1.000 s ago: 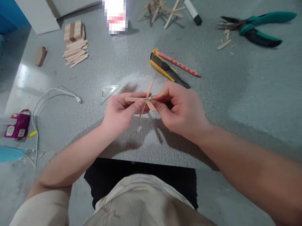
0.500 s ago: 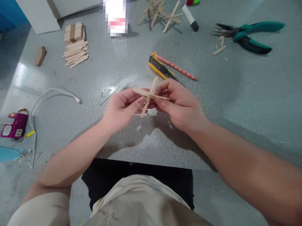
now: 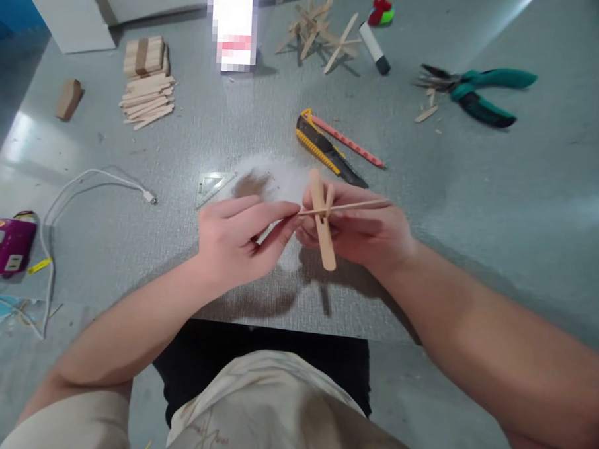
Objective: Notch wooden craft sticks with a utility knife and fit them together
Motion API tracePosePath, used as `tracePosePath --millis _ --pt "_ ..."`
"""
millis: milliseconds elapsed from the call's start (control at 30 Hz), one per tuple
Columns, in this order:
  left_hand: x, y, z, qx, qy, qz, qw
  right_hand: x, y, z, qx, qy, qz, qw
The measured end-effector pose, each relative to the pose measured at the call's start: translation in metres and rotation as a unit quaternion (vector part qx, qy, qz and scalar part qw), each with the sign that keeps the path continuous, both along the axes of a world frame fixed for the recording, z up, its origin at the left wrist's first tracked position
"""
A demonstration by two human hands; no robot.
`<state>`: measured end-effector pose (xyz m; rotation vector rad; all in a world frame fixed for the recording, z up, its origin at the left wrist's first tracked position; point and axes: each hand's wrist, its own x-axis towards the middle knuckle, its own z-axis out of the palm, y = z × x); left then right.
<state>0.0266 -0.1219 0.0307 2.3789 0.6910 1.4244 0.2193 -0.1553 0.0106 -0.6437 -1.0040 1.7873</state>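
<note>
Between my hands, above the near part of the table, is a cross of interlocked wooden craft sticks (image 3: 327,249). One stick stands nearly upright in view and another crosses it sideways. My left hand (image 3: 242,238) is closed, pinching the left tip of the sideways stick between thumb and fingertips. My right hand (image 3: 366,221) is closed around the back of the cross near its joint; some of its fingers are hidden behind the sticks. Just beyond my right hand lie a black and yellow utility knife (image 3: 327,149) and a pink pencil (image 3: 350,142). A clear set square (image 3: 212,184) lies beyond my left hand.
Stacked craft sticks (image 3: 145,102) lie at the back left, near a brown block (image 3: 68,100). Assembled stick crosses (image 3: 312,30) and a white marker (image 3: 374,48) are at the back. Green-handled pliers (image 3: 476,93) rest at right. A white cable (image 3: 98,173) runs by a purple box (image 3: 13,245).
The stick cross has turned and shifted slightly right and nearer. My left hand moved from its middle to a stick's tip. The camera view has shifted slightly.
</note>
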Motion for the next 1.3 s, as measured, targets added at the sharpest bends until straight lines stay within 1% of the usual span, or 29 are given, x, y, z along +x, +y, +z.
tracePosePath --millis 67,133,233,300,467,600,800,833,900,1000,1067,1133,1200,1300 --pt "0.0 0.002 -0.001 0.04 0.0 0.013 0.999 0.0 -0.002 0.001 -0.013 0.004 0.009 1.0" --pt "0.0 0.003 -0.002 0.057 -0.005 0.002 0.998 -0.001 -0.002 0.002 -0.024 -0.001 0.011 1.0" --pt "0.002 0.002 -0.004 0.041 -0.024 -0.068 0.997 -0.002 -0.001 0.003 -0.017 -0.003 0.007 1.0" --pt "0.004 0.001 -0.005 0.032 -0.03 -0.099 0.994 -0.003 0.0 0.003 -0.008 0.001 0.007 1.0" --pt "0.008 -0.002 -0.01 0.037 -0.043 -0.09 0.994 -0.002 0.0 0.005 -0.01 -0.007 0.012 1.0" --pt "0.008 -0.002 -0.009 0.039 -0.043 -0.087 0.994 -0.004 0.0 0.007 -0.019 -0.007 0.024 1.0" --pt "0.006 -0.002 -0.005 -0.012 -0.032 -0.103 0.994 -0.008 0.001 0.005 -0.019 -0.017 0.007 1.0" --pt "0.005 -0.003 -0.005 -0.015 -0.031 -0.095 0.995 -0.008 0.002 0.004 -0.02 -0.015 -0.002 1.0" --pt "0.004 -0.003 -0.005 0.007 -0.034 -0.063 0.997 -0.008 0.003 0.003 -0.014 -0.022 -0.019 0.999" --pt "0.0 -0.003 -0.005 0.079 -0.03 -0.007 0.996 -0.008 0.004 0.003 0.019 -0.065 -0.031 0.997" --pt "-0.003 -0.002 -0.005 0.117 -0.032 0.008 0.993 -0.009 0.002 0.003 0.042 -0.09 -0.043 0.994" --pt "-0.005 0.0 -0.004 0.139 -0.037 0.028 0.989 -0.012 -0.001 0.003 0.055 -0.102 -0.07 0.991" --pt "-0.007 0.002 -0.005 0.144 -0.038 0.057 0.987 -0.015 -0.005 0.002 0.065 -0.117 -0.107 0.985" --pt "-0.006 0.005 -0.006 0.115 -0.026 0.084 0.989 -0.018 -0.01 -0.001 0.08 -0.181 -0.163 0.967"
